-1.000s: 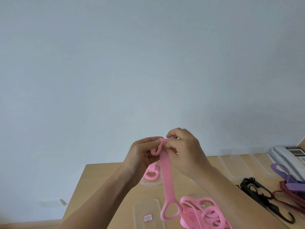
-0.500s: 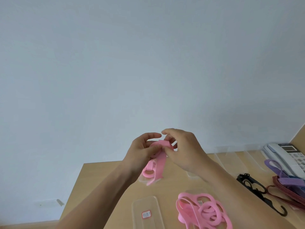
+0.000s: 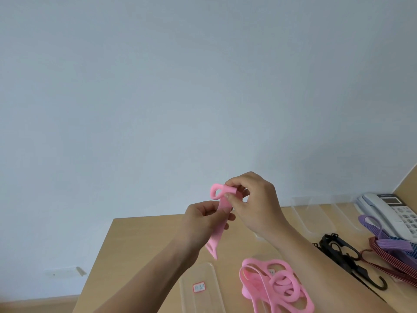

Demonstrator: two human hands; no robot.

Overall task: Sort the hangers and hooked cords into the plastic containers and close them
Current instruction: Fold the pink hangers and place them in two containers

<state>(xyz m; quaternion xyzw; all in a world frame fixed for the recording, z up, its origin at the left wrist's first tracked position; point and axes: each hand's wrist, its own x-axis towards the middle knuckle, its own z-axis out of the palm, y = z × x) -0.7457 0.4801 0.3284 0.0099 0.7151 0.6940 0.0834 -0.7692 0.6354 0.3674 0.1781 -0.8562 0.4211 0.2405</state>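
There is a single view, from a wide-angle camera on the person's head, facing forward and tilted high: a pale wall (image 3: 203, 86) fills the upper two thirds of the frame. The wooden table (image 3: 140, 240) appears only along the bottom and lower right, seen from close above, with both forearms rising from the bottom edge toward centre frame.

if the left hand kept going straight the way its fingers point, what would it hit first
The left hand points up and right, so it would most likely meet the right hand first, along the pink strap that both hands hold. Depth between the hands is unclear.
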